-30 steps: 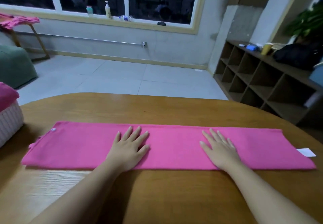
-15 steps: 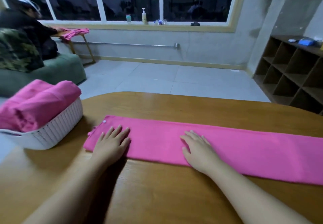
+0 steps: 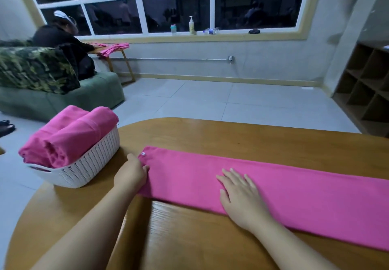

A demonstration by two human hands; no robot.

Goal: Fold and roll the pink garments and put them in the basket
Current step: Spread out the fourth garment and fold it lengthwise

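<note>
Wooden tabletop (image 3: 210, 139) bearing a long folded pink garment (image 3: 294, 192), flat for rolling. White basket (image 3: 88, 166) just beyond the left fingers, already holding pink rolls (image 3: 69, 135). Right hand (image 3: 242, 198) spread flat, pinning cloth. Left hand (image 3: 131, 174) pinching the buttoned end, likely starting the roll.

The folded garment (image 3: 263, 187) on the table (image 3: 210, 135) is hot pink with a tiny white snap. The basket (image 3: 84, 164) at the table's left edge is white weave, holding pink rolls (image 3: 69, 135). The tabletop is honey-brown wood grain.
</note>
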